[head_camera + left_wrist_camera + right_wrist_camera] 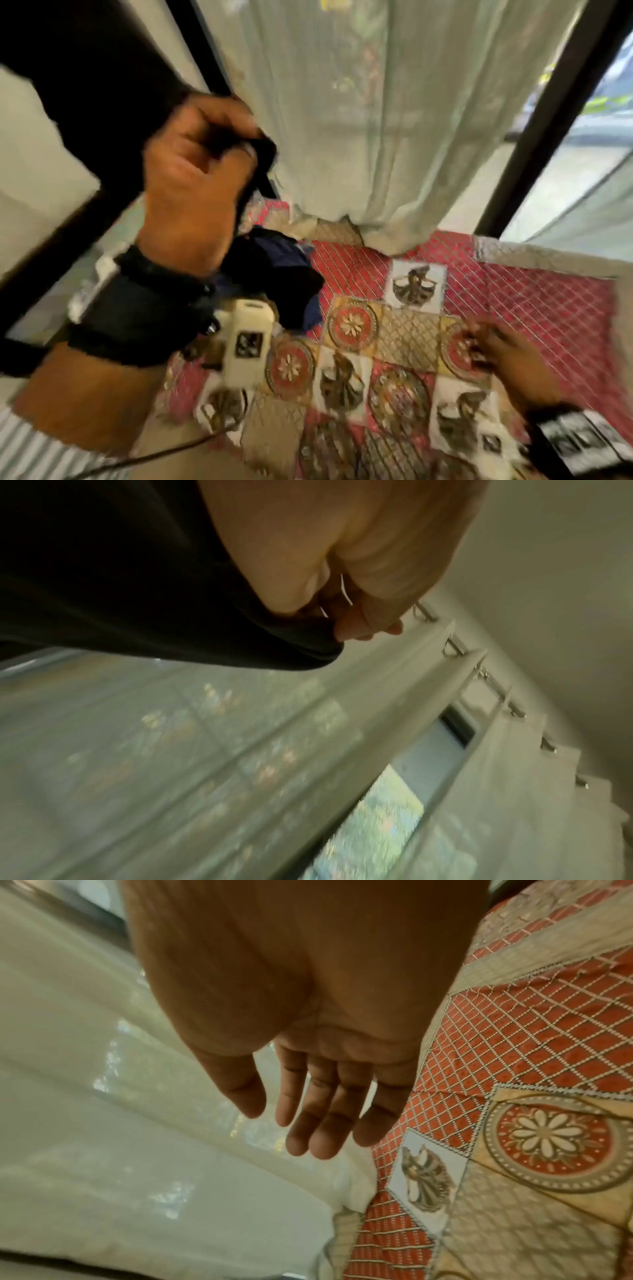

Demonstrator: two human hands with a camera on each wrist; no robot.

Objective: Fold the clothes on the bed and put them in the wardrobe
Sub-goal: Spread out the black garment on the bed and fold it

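Observation:
My left hand point(219, 150) is raised at the upper left and grips a black garment point(85, 85), which stretches away toward the top left corner. In the left wrist view the curled fingers point(363, 626) pinch the same black cloth point(120, 574). Below that hand a heap of dark navy clothes point(274, 274) lies on the patterned red and gold bedspread point(548, 301). At the lower right my right hand point(479, 342) hovers low over the bedspread, blurred. The right wrist view shows it point(291, 1123) with straight fingers, holding nothing, above the bedspread point(531, 1056).
A pale sheer curtain point(376, 120) hangs at the far edge of the bed and rests on it. Dark window frames point(555, 120) stand on either side of it. The curtain rail with rings point(493, 688) shows in the left wrist view.

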